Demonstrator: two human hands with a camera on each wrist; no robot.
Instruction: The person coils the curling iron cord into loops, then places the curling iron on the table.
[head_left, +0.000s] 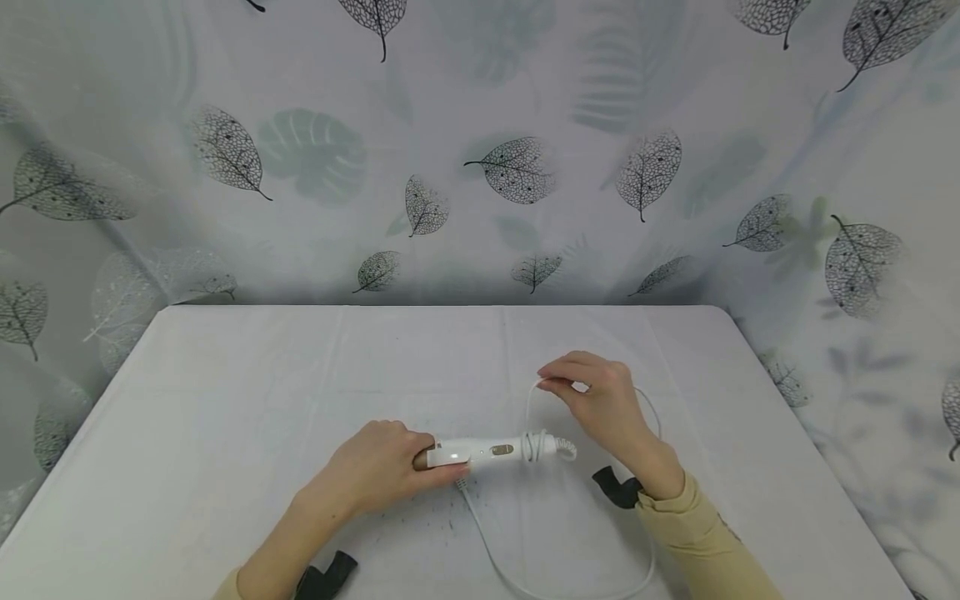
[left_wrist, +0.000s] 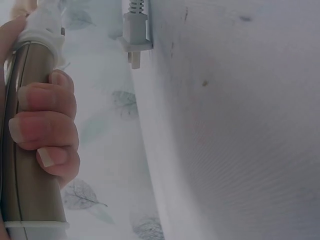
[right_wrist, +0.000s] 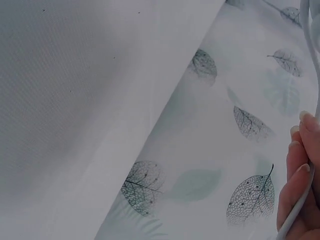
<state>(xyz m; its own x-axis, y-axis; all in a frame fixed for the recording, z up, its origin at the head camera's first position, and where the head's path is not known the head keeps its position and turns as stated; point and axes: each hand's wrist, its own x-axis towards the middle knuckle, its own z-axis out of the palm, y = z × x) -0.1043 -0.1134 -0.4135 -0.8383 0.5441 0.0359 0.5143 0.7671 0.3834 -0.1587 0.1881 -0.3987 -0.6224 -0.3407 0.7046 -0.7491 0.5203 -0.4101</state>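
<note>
A white curling iron (head_left: 480, 451) with a bronze barrel (left_wrist: 35, 185) lies sideways in front of me, low over the table. My left hand (head_left: 382, 462) grips it by the barrel, fingers curled round it in the left wrist view. White cord (head_left: 533, 447) is wound round the handle's right end. Above that end, my right hand (head_left: 600, 404) pinches a length of the cord between thumb and fingers. In the right wrist view the cord (right_wrist: 299, 200) runs across the fingers. A two-pin plug (left_wrist: 135, 32) hangs beside the left hand.
The loose cord (head_left: 487, 542) loops down towards the front of the white-covered table (head_left: 247, 392). Black straps (head_left: 617, 487) sit at both wrists. Behind the table hangs a leaf-patterned curtain (head_left: 465, 92), which also spans both sides.
</note>
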